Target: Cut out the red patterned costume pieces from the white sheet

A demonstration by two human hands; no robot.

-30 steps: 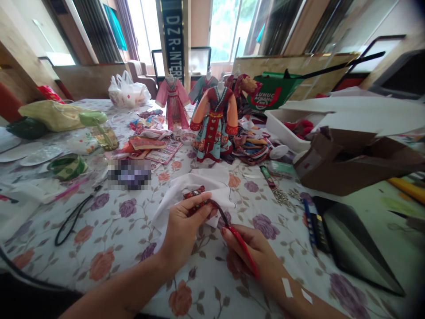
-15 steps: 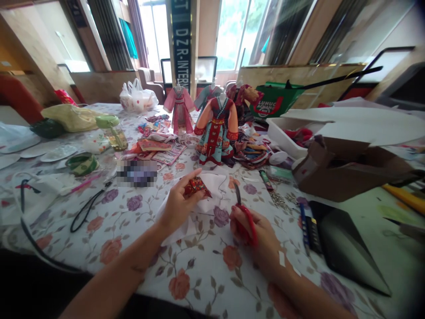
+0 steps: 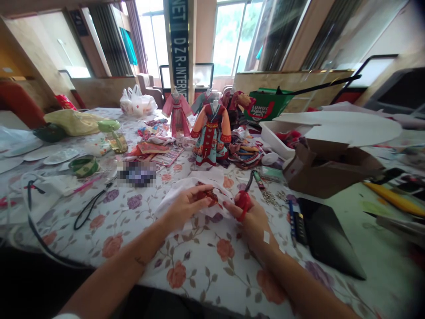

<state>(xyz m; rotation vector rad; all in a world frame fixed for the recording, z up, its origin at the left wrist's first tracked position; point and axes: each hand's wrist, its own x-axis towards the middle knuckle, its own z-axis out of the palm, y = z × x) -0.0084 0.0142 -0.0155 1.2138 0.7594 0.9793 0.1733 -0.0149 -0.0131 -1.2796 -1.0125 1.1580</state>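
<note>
While my left hand (image 3: 184, 206) pinches one little red patterned fabric scrap (image 3: 211, 196) above a white cloth (image 3: 194, 188), my right hand (image 3: 247, 221) curls round red-handled scissors (image 3: 243, 201) just beside it; at least three costumed dolls (image 3: 210, 135) stand beyond the cloth.

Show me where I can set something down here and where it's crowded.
Floral tablecloth shows below your left hand and right hand, and beside the black cord. Crowded around the doll costume and fabric scraps.
</note>
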